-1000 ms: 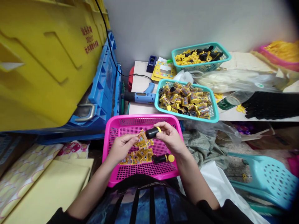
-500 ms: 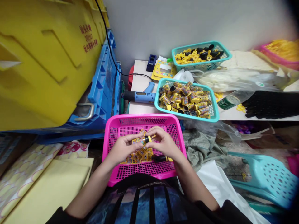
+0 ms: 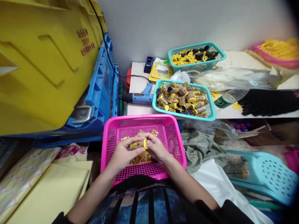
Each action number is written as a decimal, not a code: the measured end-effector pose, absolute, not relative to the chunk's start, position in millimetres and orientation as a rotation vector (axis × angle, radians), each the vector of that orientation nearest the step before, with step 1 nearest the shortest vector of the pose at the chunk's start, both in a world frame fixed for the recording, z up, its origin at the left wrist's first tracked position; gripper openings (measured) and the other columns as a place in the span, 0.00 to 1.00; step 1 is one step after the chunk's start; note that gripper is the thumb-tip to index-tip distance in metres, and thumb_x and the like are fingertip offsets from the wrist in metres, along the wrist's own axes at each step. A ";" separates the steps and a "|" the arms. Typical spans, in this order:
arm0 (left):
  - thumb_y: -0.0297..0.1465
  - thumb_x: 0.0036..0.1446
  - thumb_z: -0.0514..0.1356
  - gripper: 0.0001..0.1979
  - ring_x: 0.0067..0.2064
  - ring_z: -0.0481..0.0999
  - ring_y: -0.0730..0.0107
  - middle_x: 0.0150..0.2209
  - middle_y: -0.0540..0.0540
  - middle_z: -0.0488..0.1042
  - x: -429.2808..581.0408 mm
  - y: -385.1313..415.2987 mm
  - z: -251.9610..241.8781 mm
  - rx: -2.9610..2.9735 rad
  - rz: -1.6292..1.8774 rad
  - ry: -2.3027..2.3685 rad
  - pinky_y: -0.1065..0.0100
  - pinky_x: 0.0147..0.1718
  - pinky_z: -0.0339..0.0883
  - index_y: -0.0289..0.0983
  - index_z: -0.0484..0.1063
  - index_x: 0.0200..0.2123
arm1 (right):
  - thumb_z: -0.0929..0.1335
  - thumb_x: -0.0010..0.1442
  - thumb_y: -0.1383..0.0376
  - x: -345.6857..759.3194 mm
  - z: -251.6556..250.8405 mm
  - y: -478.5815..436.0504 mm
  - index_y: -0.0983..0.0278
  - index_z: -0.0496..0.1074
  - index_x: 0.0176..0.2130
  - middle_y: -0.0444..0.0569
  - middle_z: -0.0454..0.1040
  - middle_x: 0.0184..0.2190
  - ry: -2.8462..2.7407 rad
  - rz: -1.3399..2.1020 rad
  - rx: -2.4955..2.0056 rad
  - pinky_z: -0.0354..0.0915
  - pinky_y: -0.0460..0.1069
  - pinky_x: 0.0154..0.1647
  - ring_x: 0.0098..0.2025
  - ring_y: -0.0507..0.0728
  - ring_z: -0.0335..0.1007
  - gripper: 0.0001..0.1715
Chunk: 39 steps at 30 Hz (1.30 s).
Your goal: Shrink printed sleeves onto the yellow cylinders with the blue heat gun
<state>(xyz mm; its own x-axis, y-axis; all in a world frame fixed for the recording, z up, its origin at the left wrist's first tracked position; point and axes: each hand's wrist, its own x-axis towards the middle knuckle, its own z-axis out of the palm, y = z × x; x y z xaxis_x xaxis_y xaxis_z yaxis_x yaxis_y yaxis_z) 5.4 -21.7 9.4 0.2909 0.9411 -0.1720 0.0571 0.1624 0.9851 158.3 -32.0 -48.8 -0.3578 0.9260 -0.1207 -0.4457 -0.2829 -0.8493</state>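
Note:
A pink basket [image 3: 173,126] rests on my lap. Over its middle, my left hand [image 3: 121,153] and my right hand [image 3: 157,149] together pinch a small black tube with a yellow cap [image 3: 140,144], now wrapped in a yellow printed label. Loose yellow labels [image 3: 143,157] lie in the basket under my hands. One more label [image 3: 154,132] sits just beyond my fingers. Both hands are closed around the tube.
A teal basket [image 3: 209,115] of labelled tubes stands on the white table beyond the pink one. A second teal basket [image 3: 198,66] holds black and yellow parts. A blue heat gun [image 3: 139,97], a yellow crate [image 3: 44,59], a blue crate [image 3: 100,93] and a teal stool [image 3: 268,177] surround me.
My right hand brought the bare black tube down to the label in my left hand. The label is now around the tube, and both hands have sunk lower into the pink basket.

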 end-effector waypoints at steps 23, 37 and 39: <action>0.27 0.38 0.72 0.16 0.37 0.80 0.65 0.38 0.46 0.81 1.9 -26.5 28.5 1.145 0.762 0.995 0.67 0.36 0.75 0.38 0.79 0.34 | 0.73 0.50 0.46 166.9 -39.4 -35.2 0.63 0.67 0.46 0.50 0.67 0.49 -0.996 1.851 -0.609 0.63 0.49 0.54 0.49 0.53 0.67 0.32; 0.43 0.53 0.66 0.19 0.31 0.73 0.74 0.34 0.52 0.73 0.8 -32.0 5.3 0.994 0.811 0.880 0.72 0.33 0.69 0.43 0.68 0.45 | 0.70 0.53 0.46 174.6 -29.7 -35.6 0.56 0.64 0.56 0.51 0.62 0.54 -1.270 1.400 -0.803 0.65 0.51 0.52 0.53 0.54 0.63 0.36; 0.44 0.53 0.65 0.21 0.36 0.74 0.71 0.39 0.49 0.73 3.6 -29.8 4.8 1.057 0.826 0.925 0.70 0.36 0.69 0.44 0.65 0.46 | 0.75 0.50 0.54 179.8 -18.8 -36.7 0.56 0.68 0.53 0.49 0.65 0.51 -1.493 1.114 -0.881 0.62 0.51 0.55 0.54 0.54 0.63 0.32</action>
